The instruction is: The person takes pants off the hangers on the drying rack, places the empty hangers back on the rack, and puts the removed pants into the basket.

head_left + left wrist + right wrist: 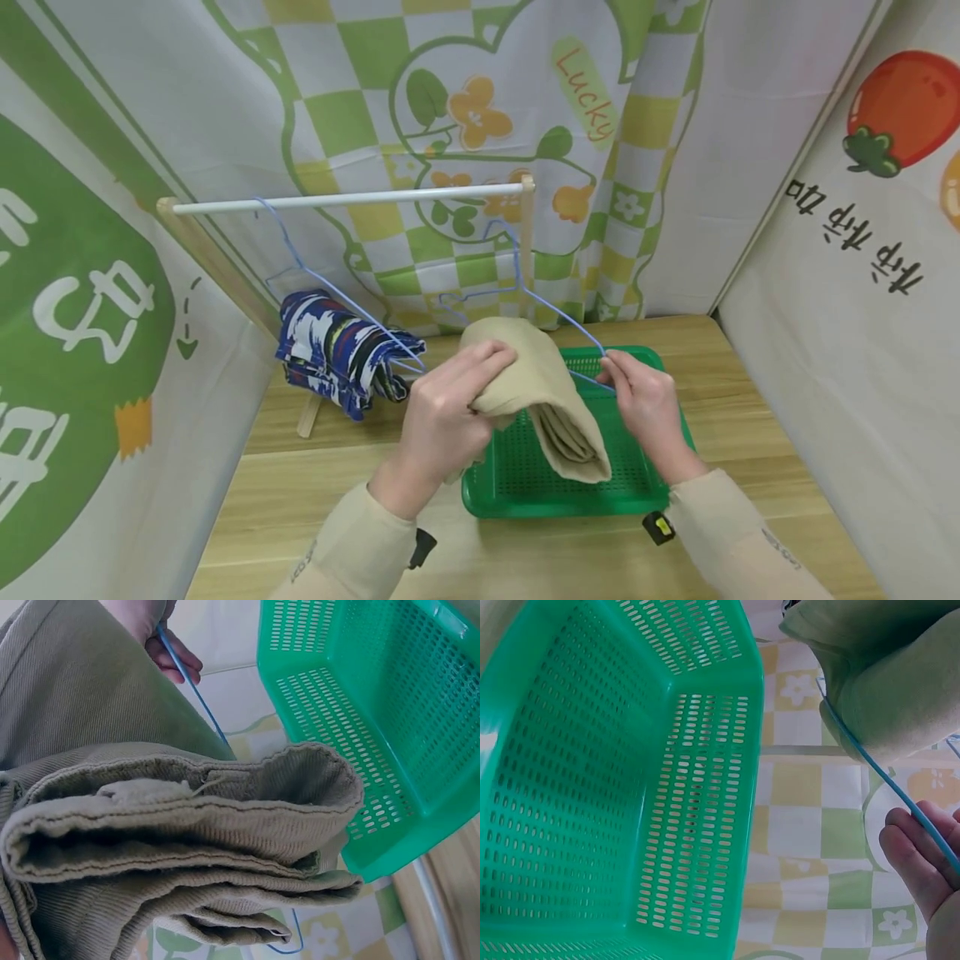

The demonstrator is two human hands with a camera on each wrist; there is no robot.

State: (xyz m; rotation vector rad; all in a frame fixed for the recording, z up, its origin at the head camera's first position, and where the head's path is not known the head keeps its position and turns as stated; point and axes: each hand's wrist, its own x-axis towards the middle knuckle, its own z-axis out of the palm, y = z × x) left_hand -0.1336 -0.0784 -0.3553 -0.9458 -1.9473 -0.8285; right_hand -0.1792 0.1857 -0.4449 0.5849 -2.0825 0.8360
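My left hand [450, 408] grips folded khaki trousers [528, 358] above a green basket [570, 504]. In the left wrist view, the stacked, stitched edges of the trousers [180, 825] face the camera. My right hand [647, 404] pinches the right corner of a blue wire hanger [562, 314]. The hanger's hook appears below the rail, apart from it. Its lower bar runs toward the trousers, whose fold hides the rest in the head view. From the right wrist, the wire [877, 771] extends from my right fingers [915, 851] to the cloth.
A white rail [352, 198] on wooden posts stands at the back left. Another blue hanger [337, 292] hangs there with blue patterned clothing [330, 342] folded over it. The wooden table [360, 500] meets printed curtains behind and at both sides.
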